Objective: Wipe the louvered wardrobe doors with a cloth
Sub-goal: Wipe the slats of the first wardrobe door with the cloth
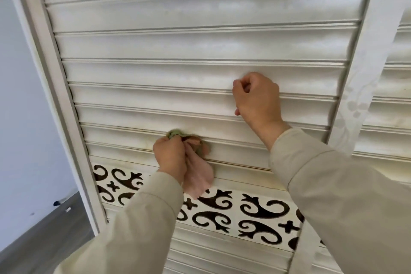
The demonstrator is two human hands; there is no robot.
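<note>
A white louvered wardrobe door (178,46) fills the view, its slats running across. My left hand (170,154) is shut on a pink and green cloth (198,173) and presses it against a low slat, just above a band of dark scroll cut-outs (255,213). A loose pink end of the cloth hangs below the hand. My right hand (255,98) is curled into a fist and rests against a slat higher up and to the right, with nothing seen in it. Beige sleeves cover both arms.
The door's white frame post (57,95) runs down the left side, with a pale wall (20,118) and grey floor (44,240) beyond it. A second louvered door (391,118) lies to the right past a patterned white strip (355,104).
</note>
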